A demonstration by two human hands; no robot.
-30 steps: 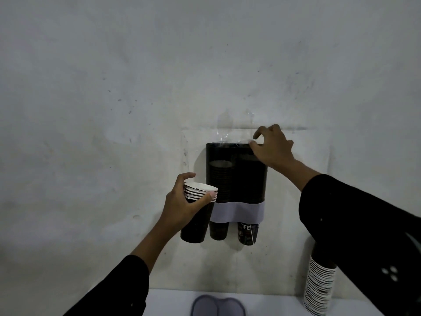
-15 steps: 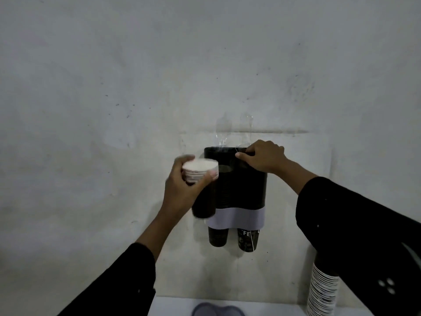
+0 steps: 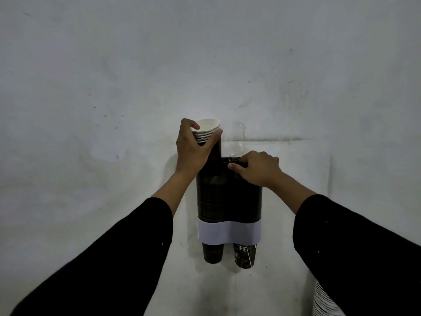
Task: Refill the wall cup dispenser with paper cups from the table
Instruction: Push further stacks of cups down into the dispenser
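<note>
A dark two-tube cup dispenser with a white band hangs on the wall. A dark cup pokes out under each tube. My left hand grips a short stack of dark paper cups with white rims, held upright over the left tube's top, its base at the opening. My right hand pinches the dispenser's top rim on the right tube. Clear plastic film sticks up behind that rim.
A tall stack of paper cups shows at the lower right edge, partly hidden by my right sleeve. The bare white wall fills the view around the dispenser.
My left hand has lifted the cup stack from beside the dispenser up to above the left tube. My right hand has come down from the film onto the top rim.
</note>
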